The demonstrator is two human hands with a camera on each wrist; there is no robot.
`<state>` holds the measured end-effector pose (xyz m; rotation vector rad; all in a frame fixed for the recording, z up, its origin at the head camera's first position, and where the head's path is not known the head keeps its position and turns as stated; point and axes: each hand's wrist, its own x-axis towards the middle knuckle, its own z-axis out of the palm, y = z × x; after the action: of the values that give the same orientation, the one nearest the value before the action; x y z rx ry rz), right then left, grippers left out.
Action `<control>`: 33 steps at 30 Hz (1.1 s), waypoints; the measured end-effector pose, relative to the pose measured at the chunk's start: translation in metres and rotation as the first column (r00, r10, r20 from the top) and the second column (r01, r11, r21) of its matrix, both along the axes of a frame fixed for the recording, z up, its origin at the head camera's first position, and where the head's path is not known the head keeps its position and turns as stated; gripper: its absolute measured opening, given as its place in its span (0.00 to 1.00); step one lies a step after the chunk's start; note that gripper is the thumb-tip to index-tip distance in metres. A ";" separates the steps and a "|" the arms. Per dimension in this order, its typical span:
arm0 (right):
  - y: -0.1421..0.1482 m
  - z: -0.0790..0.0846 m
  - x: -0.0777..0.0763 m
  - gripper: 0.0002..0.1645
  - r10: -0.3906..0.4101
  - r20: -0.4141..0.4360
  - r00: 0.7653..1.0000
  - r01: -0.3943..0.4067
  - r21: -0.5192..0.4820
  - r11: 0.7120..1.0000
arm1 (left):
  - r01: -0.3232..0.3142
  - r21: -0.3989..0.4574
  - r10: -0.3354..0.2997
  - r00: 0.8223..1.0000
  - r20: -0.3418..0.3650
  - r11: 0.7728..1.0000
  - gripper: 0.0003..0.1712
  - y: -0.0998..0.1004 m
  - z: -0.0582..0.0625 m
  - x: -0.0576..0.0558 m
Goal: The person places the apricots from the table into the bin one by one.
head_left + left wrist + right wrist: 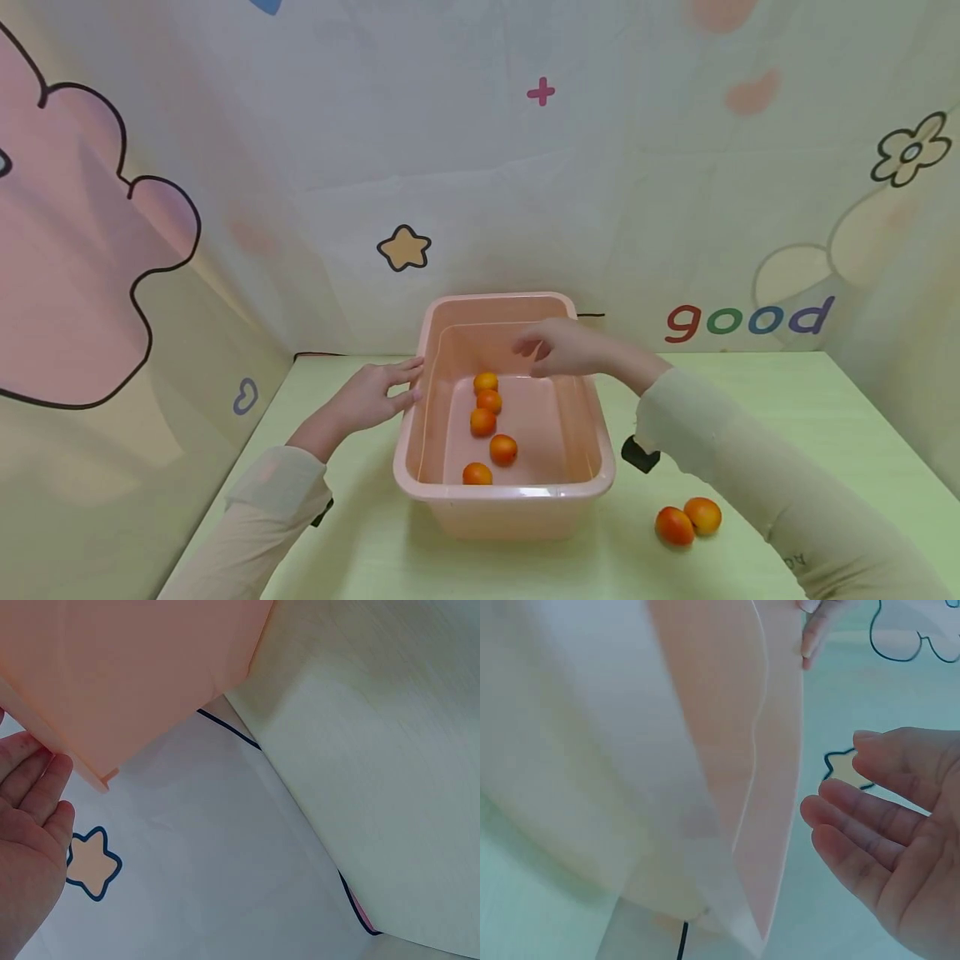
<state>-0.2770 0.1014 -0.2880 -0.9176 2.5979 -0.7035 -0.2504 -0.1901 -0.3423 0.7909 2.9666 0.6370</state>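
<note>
A pink plastic tub (517,521) stands on the table with several small orange-red fruits (503,450) on its floor, mostly along the left side. My left hand (375,394) touches the tub's left rim with its fingertips. In the left wrist view, the left hand's fingers (52,784) lie against the outside of that rim. Above the far right part of the tub hovers my right hand (562,347), its fingers loosely bent. Nothing shows between the right hand's fingers (877,817) in the right wrist view.
Two more orange-red fruits (702,516) lie side by side on the pale green table (765,433), right of the tub and below the right forearm. A printed cloth (480,167) hangs behind the table and along its sides.
</note>
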 end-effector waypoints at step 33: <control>0.116 -0.043 0.040 0.22 -0.133 0.140 0.981 0.142 -0.053 0.988 | -0.024 0.007 0.024 0.999 0.033 1.000 0.29 -0.001 -0.003 -0.002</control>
<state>-0.2370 0.2175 -0.3310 -0.6855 2.5488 -0.8573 -0.2521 -0.1907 -0.3453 0.7393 2.9496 0.6556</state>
